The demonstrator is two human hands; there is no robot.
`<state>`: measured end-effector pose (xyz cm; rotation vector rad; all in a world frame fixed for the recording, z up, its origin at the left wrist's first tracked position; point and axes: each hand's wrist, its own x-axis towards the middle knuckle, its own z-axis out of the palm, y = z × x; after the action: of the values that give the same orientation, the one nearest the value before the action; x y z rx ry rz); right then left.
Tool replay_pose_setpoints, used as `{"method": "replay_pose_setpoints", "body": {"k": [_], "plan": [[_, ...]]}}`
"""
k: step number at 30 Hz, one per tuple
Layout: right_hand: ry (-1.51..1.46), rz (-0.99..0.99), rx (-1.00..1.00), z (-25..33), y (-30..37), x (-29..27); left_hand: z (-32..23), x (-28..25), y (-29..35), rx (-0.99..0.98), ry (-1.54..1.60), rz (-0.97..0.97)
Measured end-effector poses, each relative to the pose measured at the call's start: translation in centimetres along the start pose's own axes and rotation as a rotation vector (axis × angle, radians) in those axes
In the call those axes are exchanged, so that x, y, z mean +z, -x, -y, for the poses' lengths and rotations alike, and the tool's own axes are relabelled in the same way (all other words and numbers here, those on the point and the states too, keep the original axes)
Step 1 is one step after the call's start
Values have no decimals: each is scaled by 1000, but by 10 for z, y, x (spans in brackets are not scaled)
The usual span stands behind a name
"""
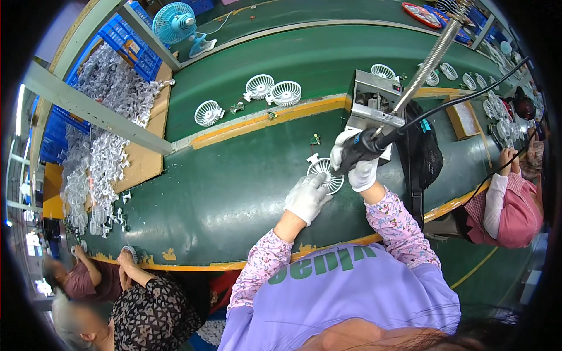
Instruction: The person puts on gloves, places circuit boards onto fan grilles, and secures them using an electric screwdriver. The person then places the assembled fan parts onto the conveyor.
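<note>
Over at the left end, a co-worker in a maroon top (88, 284) sits at the bench's near edge, and a heap of white plastic parts (108, 82) spills down beside blue crates (130, 50) and over a cardboard sheet (144, 157). Next along, a co-worker in a black patterned blouse (153, 316) has both forearms on the bench edge. Behind the heap stands a turquoise desk fan (174, 23). Three round white grilles lie on the far green belt, one alone (208, 113) and two side by side (286, 93).

In the middle, on the green workbench (228, 205), the left hand (308, 199), in a white glove, lies over the near-left rim of a white fan grille (319, 167). Its fingers are on the rim; I can't tell whether they grip it. A small green circuit board (315, 139) sits just beyond. The right hand (363, 174), gloved too, has its fingers clamped around a black power screwdriver (358, 150), slanting down over the grille; from here I can't see whether its tip touches.

Behind the tool stands a metal box (367, 111), with a coiled metal spring (433, 55) rising past it. Rightward come a black bag (428, 155), an open cardboard box (456, 124) and a co-worker in a pink-red top (515, 210).
</note>
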<state>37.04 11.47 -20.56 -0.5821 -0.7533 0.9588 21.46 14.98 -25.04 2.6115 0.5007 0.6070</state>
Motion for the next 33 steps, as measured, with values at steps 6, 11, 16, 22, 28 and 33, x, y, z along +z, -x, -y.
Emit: {"method": "replay_pose_setpoints", "body": {"k": [6,11,16,22,28,33], "plan": [[117,69,62,-6,-7,6,-1,0,0,-22,-18,1],[259,97,81,-5,-13,9,-3,1,-1,-40,-28,15],[128,37,66,27,-5,8,0,2,3,-2,16,-70],[337,-182,-411,78,-24,-8,-3,-26,3,-182,-62,-202],[340,-143,-273,69,-18,-8,9,-14,6,-240,37,-4],[88,-89,-65,35,-1,13,5,-11,2,-224,24,-8]]}}
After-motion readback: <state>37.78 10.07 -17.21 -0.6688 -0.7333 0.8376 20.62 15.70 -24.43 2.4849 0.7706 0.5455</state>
